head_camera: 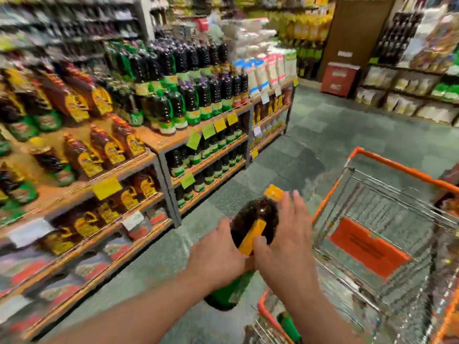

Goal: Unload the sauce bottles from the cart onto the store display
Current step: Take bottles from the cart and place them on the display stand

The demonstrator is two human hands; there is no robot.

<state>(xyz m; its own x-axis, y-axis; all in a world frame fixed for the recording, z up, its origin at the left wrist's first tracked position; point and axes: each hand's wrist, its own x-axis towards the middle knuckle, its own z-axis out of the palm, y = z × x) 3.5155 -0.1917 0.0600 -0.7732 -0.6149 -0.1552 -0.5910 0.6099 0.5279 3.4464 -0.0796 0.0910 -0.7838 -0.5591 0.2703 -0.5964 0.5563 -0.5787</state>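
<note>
A large dark sauce bottle (pixel 255 214) with a yellow cap, yellow handle and green label is held over the aisle floor, between the cart and the shelves. My left hand (pixel 218 254) grips its left side near the handle. My right hand (pixel 289 239) lies on its right side, thumb by the handle and fingers stretched toward the cap. The wire cart (pixel 387 194) with orange rims stands to the right; another green-labelled bottle (pixel 289 327) shows at its near corner. The store display (pixel 154 145), wooden shelves at left, holds several similar dark bottles. The picture is blurred.
Lying bottles with yellow labels (pixel 99 150) fill the near left shelf top, upright dark bottles (pixel 198 95) the section beyond. An orange flap (pixel 367 247) sits inside the cart. A red bin (pixel 339 79) and more shelves stand across the green tiled aisle (pixel 335 135).
</note>
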